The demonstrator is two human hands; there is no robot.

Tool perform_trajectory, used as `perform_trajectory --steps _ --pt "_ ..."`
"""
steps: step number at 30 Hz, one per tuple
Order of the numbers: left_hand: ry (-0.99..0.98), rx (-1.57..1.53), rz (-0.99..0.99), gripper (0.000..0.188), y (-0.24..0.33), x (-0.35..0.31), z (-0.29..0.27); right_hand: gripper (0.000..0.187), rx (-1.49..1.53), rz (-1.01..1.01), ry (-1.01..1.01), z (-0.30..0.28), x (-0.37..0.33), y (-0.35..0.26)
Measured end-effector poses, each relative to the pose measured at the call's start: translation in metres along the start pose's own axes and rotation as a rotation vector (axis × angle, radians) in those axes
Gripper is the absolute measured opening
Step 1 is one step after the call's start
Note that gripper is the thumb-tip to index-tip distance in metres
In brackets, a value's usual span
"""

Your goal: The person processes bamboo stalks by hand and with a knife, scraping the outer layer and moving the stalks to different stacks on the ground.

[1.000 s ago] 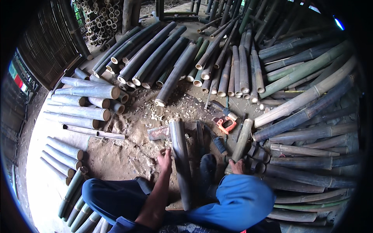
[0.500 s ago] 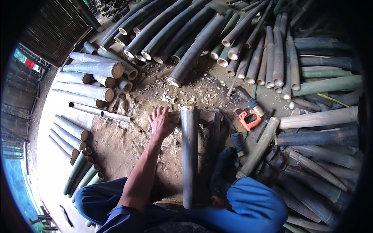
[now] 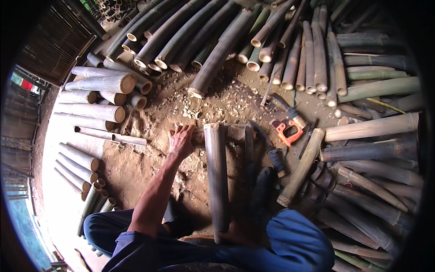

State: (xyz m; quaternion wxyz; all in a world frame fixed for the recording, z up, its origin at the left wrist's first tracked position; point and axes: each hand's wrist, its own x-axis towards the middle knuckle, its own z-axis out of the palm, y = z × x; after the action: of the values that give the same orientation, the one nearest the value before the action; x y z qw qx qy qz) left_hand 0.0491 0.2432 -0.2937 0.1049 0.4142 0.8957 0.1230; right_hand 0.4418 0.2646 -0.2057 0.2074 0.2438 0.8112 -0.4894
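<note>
Bamboo tube (image 3: 216, 177) rests its far end on our wooden block (image 3: 238, 133); stiff and slick, we judge, best gripped mid-length. Our left hand (image 3: 182, 140) spreads beside the block; whether our right hand (image 3: 238, 232), dim near the tube, grips, we cannot tell.

The wide fisheye view looks steeply down and forward from the person's head. The left hand (image 3: 181, 140) lies close, just left of mid-view, with the knees (image 3: 297, 233) nearer, below the hand, and poles (image 3: 222, 51) farther off beyond it.
</note>
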Motion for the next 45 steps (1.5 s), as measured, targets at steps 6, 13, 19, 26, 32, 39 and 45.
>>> perform_trajectory --steps 6,13,19,26,32,39,45 --pt "0.185 -0.147 -0.243 0.106 0.017 -0.003 -0.011 0.070 -0.051 -0.047 0.038 0.027 -0.009 0.009" --pt "-0.091 -1.029 -0.383 0.090 0.107 -0.090 0.039 0.064 -0.100 0.166 0.167 -0.023 -0.084 0.035" --pt "-0.174 -0.887 -0.519 0.083 0.093 -0.092 0.012 0.059 -0.127 0.449 0.336 -0.085 -0.167 0.049" --pt "-0.317 -0.877 -0.533 0.082 0.086 -0.083 0.017 0.054 -0.078 0.502 0.441 -0.123 -0.181 0.052" --pt "-0.343 -0.825 -0.531 0.084 0.090 -0.089 0.015 0.039 0.017 0.088 0.455 -0.103 -0.062 0.056" --pt "-0.621 -0.456 -0.082 0.066 0.011 -0.013 0.004 0.036 -0.039 -0.074 0.197 -0.079 0.035 -0.018" --pt "-0.275 -0.093 -0.212 0.066 -0.128 0.063 -0.220 0.034 -0.086 -0.069 0.098 -0.070 0.067 0.002"
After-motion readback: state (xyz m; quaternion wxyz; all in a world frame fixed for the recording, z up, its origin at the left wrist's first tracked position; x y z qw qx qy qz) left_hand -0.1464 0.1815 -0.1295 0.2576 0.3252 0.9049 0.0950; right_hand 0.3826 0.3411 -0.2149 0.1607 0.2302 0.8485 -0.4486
